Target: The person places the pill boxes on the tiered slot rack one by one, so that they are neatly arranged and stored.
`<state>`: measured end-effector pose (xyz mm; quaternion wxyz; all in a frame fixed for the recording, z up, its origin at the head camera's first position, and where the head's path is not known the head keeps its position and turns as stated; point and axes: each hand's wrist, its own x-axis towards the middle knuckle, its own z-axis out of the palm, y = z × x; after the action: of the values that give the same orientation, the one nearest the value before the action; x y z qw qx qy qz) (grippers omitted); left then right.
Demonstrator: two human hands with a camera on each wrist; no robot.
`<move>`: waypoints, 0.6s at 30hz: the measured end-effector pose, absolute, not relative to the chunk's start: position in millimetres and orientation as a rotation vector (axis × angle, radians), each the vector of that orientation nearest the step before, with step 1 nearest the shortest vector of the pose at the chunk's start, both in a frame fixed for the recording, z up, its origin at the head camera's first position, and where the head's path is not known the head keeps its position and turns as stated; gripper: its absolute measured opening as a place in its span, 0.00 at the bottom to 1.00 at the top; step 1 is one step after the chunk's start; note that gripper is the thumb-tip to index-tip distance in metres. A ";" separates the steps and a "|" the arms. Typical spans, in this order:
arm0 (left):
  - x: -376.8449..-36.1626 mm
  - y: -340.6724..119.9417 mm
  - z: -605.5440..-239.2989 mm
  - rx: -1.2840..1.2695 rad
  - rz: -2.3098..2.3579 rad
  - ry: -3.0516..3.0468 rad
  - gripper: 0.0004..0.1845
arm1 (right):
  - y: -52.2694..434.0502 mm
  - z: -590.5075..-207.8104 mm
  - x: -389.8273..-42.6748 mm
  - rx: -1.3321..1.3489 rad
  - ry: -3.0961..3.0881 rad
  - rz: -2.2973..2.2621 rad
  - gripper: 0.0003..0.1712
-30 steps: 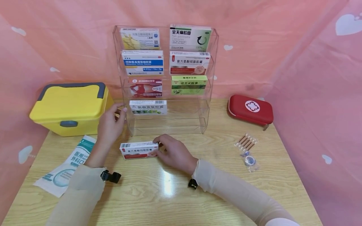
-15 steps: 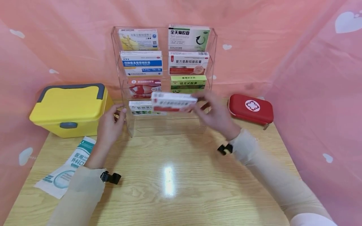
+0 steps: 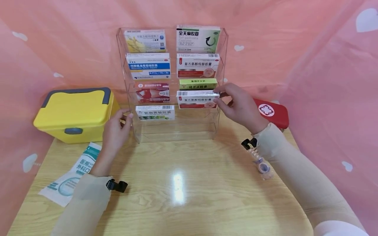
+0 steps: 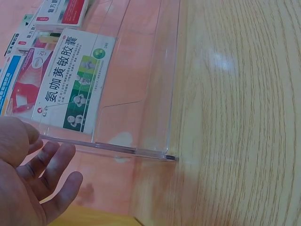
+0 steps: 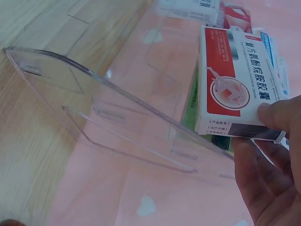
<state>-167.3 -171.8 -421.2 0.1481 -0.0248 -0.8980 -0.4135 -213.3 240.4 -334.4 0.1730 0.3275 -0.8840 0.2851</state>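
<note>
Leftmost, a yellow storage box [image 3: 75, 113] with a grey handle on the far left of the desk [image 3: 177, 183], a flat pale mask packet [image 3: 69, 175] lying nearer. Next, the left hand [image 3: 115, 129] resting against the left wall of the clear acrylic rack [image 3: 134, 126], fingers [image 4: 51, 174] loosely straight and spread, touching the plastic, holding nothing; steadies the rack, by the look of it. Inside the rack, left column, a white and green box [image 3: 155, 112] on the low tier, a red box [image 3: 152, 92] above, a blue and white one [image 3: 148, 65] higher. Right column: a green box [image 3: 198, 84], then just in front of and below it the red and white medicine carton [image 3: 197, 99], level, long side facing out, at the mouth of the lower right tier. Right hand [image 3: 237, 106] pinching the carton's right end, thumb [image 5: 277, 115] on the printed face and the other fingers curled beneath. Probably light, thin cardboard: stiff enough to keep shape, yet easily dented under a hard squeeze, and rather slick on its glossy face. Best held gently by the short end or along the long edges, clear of the flap. Further right, a red first-aid pouch [image 3: 273, 113] behind the wrist, and a small clear bag [image 3: 261, 165] of bits on the desk
</note>
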 end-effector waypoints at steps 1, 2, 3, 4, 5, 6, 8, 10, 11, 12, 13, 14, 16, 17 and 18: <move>-167.0 -171.5 -421.3 -0.070 -1.190 -2.585 0.21 | 241.9 -334.3 -212.3 0.920 -2.513 0.823 0.18; -166.6 -171.4 -421.2 -0.068 -1.193 -2.588 0.21 | 243.4 -334.3 -211.2 0.911 -2.518 0.832 0.19; -166.5 -171.4 -420.9 -0.065 -1.197 -2.590 0.21 | 244.8 -334.5 -210.2 0.904 -2.522 0.837 0.19; -166.6 -171.4 -420.5 -0.061 -1.200 -2.592 0.21 | 245.8 -334.9 -209.6 0.899 -2.529 0.843 0.19; -166.5 -171.6 -419.8 -0.055 -1.202 -2.595 0.21 | 246.4 -335.5 -208.9 0.898 -2.533 0.849 0.19; -166.4 -171.8 -418.9 -0.051 -1.207 -2.599 0.21 | 246.5 -336.3 -208.4 0.899 -2.536 0.855 0.20; -166.5 -172.7 -417.7 -0.045 -1.209 -2.609 0.21 | 244.9 -337.6 -207.4 0.914 -2.541 0.839 0.21; -166.3 -173.3 -416.7 -0.039 -1.214 -2.617 0.21 | 241.0 -339.2 -207.5 0.941 -2.545 0.794 0.22; -166.1 -173.6 -416.3 -0.037 -1.216 -2.620 0.21 | 238.3 -340.0 -207.7 0.958 -2.546 0.762 0.23; -166.0 -174.0 -416.4 -0.034 -1.216 -2.622 0.21 | 235.1 -340.6 -208.2 0.973 -2.547 0.720 0.23; -165.9 -174.5 -416.6 -0.030 -1.213 -2.625 0.21 | 232.0 -341.5 -209.0 0.987 -2.549 0.668 0.22; -165.7 -175.0 -416.8 -0.027 -1.212 -2.627 0.21 | 228.9 -342.2 -209.8 0.996 -2.550 0.609 0.21; -165.3 -175.5 -417.1 -0.019 -1.211 -2.633 0.21 | 223.6 -343.6 -211.6 1.003 -2.553 0.497 0.20; -165.2 -175.7 -417.4 -0.016 -1.210 -2.635 0.22 | 221.8 -344.3 -212.5 1.000 -2.558 0.455 0.19; -165.2 -175.7 -417.8 -0.015 -1.210 -2.638 0.21 | 220.6 -344.6 -213.1 0.996 -2.564 0.418 0.19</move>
<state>-165.2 -175.7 -417.8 0.1192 -0.0052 -0.9024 -0.4141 -213.1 220.6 -344.6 0.1788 0.3522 -0.9067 0.1479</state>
